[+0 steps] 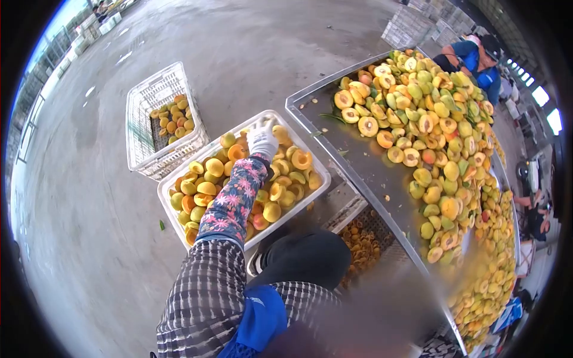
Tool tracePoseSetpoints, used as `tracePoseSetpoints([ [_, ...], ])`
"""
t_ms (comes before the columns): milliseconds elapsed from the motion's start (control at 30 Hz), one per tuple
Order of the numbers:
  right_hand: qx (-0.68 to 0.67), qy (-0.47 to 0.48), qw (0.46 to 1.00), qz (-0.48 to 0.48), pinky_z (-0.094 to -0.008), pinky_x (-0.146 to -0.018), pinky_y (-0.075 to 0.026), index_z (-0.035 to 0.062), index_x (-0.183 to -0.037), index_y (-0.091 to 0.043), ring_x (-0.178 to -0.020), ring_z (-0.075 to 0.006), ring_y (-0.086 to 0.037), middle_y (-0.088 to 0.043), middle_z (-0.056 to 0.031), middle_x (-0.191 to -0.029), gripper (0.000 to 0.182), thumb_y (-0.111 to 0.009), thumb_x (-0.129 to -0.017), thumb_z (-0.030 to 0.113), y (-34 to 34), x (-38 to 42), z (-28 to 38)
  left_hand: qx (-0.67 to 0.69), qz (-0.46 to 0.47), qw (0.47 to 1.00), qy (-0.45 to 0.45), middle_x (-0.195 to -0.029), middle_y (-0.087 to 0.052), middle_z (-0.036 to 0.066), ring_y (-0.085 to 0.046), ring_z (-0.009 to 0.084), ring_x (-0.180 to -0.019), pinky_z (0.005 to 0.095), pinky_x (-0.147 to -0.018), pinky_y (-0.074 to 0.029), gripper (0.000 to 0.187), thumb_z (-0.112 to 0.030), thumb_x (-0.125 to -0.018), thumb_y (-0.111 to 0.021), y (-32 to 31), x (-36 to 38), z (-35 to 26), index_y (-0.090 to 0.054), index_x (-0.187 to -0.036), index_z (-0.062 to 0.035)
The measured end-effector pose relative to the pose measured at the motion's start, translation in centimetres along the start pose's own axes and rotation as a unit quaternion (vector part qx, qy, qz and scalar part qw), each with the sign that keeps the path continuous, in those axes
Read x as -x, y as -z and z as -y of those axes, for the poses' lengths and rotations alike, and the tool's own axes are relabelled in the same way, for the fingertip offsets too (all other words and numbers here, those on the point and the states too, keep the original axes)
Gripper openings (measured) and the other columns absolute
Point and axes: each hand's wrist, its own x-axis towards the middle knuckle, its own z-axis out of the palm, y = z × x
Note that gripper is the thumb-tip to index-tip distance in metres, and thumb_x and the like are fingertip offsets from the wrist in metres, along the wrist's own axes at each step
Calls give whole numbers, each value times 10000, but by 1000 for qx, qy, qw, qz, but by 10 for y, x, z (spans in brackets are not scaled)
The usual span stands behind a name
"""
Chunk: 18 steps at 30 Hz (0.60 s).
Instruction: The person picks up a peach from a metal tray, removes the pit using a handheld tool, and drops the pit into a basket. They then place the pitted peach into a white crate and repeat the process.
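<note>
My left hand point(262, 140), gloved, reaches over the white crate point(298, 206) of peach halves point(277, 191); fingers curl down among the fruit, but I cannot tell if they grip one. My right hand is out of view. The table point(358, 161) holds more peaches.

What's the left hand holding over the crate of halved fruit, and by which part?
Cannot be told. The gloved left hand reaches over the white crate of halved fruit, seen from its back, so any hold is hidden. The right hand is only a blur.

Two white crates point(156, 113) of halved peaches point(209, 173), one metal table point(358, 161)
</note>
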Motion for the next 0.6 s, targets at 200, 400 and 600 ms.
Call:
tracePoseSetpoints([
  [200,48,148,984,-81,-483,-808,-478,-2,-1187,-515,-954,-462,-596,-619,-276,-1074,521,-637,-862,386,-51,-21,-66,-56,26,994,-89,-1486,-375,140,-284,352,-1403,589,-1133,-145,554,-404,-917,-514,-48,-13,32,-419,-1406,-162],
  [400,18,175,974,-141,-473,-832,-465,-32,-1192,-514,-1029,-444,-573,-596,-280,-1108,532,-626,-881,385,-57,-31,-85,-48,105,992,-46,-1507,-350,107,-279,338,-1407,557,-1153,-141,638,-361,-884,-565,-6,-11,21,-348,-1464,-207],
  [600,-49,91,995,-16,-484,-790,-465,9,-1162,-522,-983,-467,-571,-601,-272,-1069,503,-597,-893,428,-15,-13,-31,-126,-69,990,-14,-1453,-411,134,-374,358,-1336,530,-1123,-234,568,-359,-867,-554,55,76,104,-447,-1386,-154],
])
